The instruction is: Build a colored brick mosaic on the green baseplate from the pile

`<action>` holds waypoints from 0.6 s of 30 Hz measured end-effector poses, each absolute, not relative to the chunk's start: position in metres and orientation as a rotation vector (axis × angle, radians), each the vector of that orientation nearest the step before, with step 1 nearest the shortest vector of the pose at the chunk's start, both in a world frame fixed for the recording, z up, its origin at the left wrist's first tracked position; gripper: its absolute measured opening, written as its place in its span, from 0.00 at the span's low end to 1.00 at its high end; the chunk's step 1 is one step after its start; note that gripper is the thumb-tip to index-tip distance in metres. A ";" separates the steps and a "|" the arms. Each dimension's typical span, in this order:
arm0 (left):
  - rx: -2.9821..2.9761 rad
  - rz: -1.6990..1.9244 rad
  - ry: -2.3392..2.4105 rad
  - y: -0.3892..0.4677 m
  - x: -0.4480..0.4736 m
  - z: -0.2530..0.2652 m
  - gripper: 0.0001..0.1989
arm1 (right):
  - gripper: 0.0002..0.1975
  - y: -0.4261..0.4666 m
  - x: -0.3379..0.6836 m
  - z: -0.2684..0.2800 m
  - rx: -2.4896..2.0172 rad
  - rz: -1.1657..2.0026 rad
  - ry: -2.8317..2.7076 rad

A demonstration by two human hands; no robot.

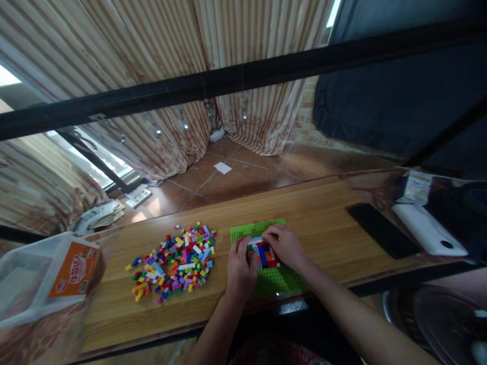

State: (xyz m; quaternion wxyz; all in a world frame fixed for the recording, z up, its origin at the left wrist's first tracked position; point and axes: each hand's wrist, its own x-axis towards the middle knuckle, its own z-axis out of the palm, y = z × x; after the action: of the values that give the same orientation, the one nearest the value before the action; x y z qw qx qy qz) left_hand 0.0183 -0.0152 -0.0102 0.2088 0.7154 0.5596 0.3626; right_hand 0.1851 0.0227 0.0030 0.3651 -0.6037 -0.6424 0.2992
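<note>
A green studded baseplate (279,281) lies on the wooden board in front of me. On its middle sits a block of joined toy bricks (265,255) in blue, red, white and orange. My left hand (242,267) rests at the left side of these bricks, its fingers bent over their edge. From the right, my right hand (283,245) reaches to their far edge with thumb and fingers pinched together. Whatever is between those fingertips is too small to make out. To the left lies a loose heap of small colourful bricks (186,266).
A clear plastic bin (34,284) with an orange label stands at the far left. At the right are a black phone (382,230), a white device (428,229) and a small packet (417,186). A dark metal bar (228,81) crosses ahead, before striped curtains (152,45).
</note>
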 end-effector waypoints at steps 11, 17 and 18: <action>1.969 1.062 1.643 -0.057 -0.022 0.005 0.15 | 0.24 0.010 0.218 0.009 -1.548 0.823 -1.104; 1.970 1.196 1.819 -0.091 -0.074 0.001 0.08 | 0.15 -0.025 0.191 0.029 -1.470 0.805 -1.275; 1.964 1.209 1.838 -0.096 -0.081 0.000 0.08 | 0.14 -0.031 0.182 0.031 -1.450 0.819 -1.370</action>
State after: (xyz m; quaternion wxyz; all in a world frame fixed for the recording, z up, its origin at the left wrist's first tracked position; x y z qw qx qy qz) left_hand -0.0808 -0.0958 0.0005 0.0962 0.6630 0.6203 0.4079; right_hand 0.1821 -0.0306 0.0312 0.4727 -0.5925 -0.5599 0.3348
